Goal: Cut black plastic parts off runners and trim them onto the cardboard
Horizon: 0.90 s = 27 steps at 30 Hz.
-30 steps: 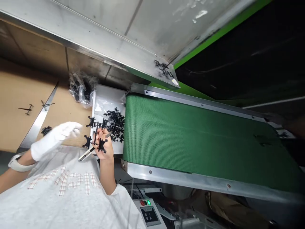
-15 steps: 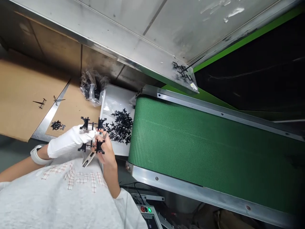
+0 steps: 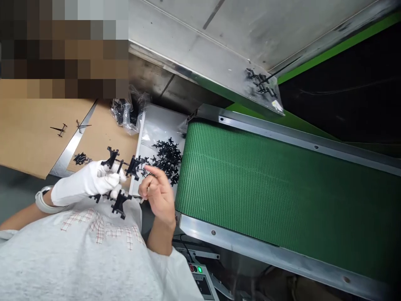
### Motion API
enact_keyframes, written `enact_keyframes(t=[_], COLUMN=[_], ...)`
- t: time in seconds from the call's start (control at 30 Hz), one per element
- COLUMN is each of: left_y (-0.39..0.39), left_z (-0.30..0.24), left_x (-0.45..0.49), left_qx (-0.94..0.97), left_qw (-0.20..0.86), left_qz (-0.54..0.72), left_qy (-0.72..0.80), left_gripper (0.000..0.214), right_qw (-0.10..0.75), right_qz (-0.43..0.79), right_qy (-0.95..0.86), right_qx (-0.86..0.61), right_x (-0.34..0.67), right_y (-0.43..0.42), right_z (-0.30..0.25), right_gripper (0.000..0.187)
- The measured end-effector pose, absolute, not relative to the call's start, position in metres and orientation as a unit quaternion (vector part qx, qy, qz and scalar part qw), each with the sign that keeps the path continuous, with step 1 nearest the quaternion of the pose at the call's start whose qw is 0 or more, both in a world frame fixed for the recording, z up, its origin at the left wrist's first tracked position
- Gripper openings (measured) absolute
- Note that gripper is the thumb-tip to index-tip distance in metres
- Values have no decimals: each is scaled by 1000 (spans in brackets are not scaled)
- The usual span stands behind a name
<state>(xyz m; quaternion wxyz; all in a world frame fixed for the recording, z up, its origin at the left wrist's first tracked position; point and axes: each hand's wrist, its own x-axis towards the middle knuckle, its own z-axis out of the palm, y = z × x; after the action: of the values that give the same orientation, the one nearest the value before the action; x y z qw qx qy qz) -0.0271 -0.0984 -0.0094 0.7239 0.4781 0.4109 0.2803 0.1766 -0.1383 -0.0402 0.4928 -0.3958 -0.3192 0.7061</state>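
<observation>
- Black plastic moulded frame of four bracket-shaped pieces on thin runners (image 3: 134,165) is held up in front of the chest by the white-gloved left hand (image 3: 90,184), whose fingers are closed round its middle
- Bare right hand (image 3: 159,196) is just beside the frame's outer corner, fingers loosely curled and forefinger out; I cannot tell whether it pinches anything thin
- Likely risk: the runners look slender and only the middle is gripped, so a twist or tug from the right hand could snap a bracket loose and drop it onto the lap
- Glove fabric may snag on the bracket corners
- Just past the right fingertips lies a loose heap of small black plastic pieces (image 3: 167,156) on a white tray (image 3: 156,125); a careless sweep would scatter them
- Steel side rail (image 3: 219,234) of the green conveyor belt (image 3: 266,179) runs close to the right hand's outer side, a hard edge for knuckles
- Freest room is out beyond the left hand, over the brown cardboard sheet (image 3: 31,133)
</observation>
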Motion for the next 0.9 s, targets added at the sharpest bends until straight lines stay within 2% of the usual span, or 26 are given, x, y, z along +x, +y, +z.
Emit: enact_keyframes(t=[0.17, 0.27, 0.4, 0.5, 0.9], left_y=[-104, -106, -104, -103, -103], left_z=[-3, 1, 11, 15, 14], left_x=[-32, -35, -35, -36, -40], left_qx=[501, 498, 482, 479, 487], left_qw=[750, 765, 778, 782, 795], left_qz=[219, 209, 182, 175, 206], left_qy=[372, 351, 360, 358, 299], left_gripper=[62, 59, 65, 67, 52], right_qw=[497, 494, 528, 541, 545], right_qz=[521, 484, 432, 414, 416], right_qy=[-578, -631, -661, -668, -669], right_qx=[-384, -351, -312, -299, -287], right_x=[188, 187, 182, 180, 182], right_y=[-130, -126, -120, -117, -121], right_z=[-7, -3, -3, -2, -1], right_gripper=[28, 31, 35, 37, 35])
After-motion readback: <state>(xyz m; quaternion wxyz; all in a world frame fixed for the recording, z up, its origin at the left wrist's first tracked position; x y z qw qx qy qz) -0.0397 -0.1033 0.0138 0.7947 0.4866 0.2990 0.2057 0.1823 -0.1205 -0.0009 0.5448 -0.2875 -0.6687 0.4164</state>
